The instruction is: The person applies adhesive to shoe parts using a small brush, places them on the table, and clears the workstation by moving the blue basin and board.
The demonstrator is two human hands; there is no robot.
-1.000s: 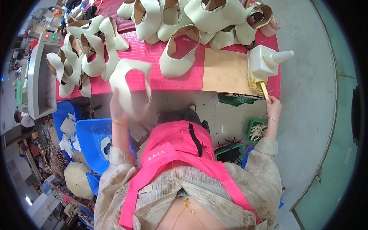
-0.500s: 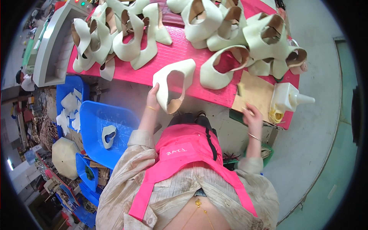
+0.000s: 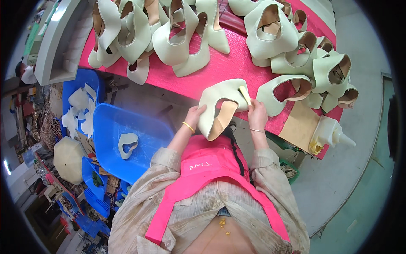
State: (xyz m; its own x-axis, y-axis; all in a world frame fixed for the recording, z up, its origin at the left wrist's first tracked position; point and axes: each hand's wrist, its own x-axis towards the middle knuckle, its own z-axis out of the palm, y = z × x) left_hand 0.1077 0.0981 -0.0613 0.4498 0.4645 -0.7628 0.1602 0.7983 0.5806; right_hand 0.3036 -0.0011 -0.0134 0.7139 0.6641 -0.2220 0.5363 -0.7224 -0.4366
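My left hand (image 3: pixel 196 116) is closed on the edge of a pale green shoe upper (image 3: pixel 210 94), held over the table's near edge. Its tan lining (image 3: pixel 225 117) shows around the open middle. In my right hand (image 3: pixel 257 114) is a small flat, pale yellow tool (image 3: pixel 244 95), its broad end against the upper's right side; I cannot make out its exact kind. Just right of that hand, another pale green upper (image 3: pixel 270 98) lies on the pink table (image 3: pixel 237 63).
More shoe uppers (image 3: pixel 177 38) crowd the table's far side. A tan board (image 3: pixel 299 125) and a white squeeze bottle (image 3: pixel 326 131) with a spout sit at the right edge. To the left, a blue bin (image 3: pixel 111 122) holds one cut piece (image 3: pixel 127 145); another blue bin (image 3: pixel 99 78) holds white scraps.
My right hand has come from beside the tan board to the upper, with the yellow tool in it. The view has shifted, and the upper is turned so more lining shows.
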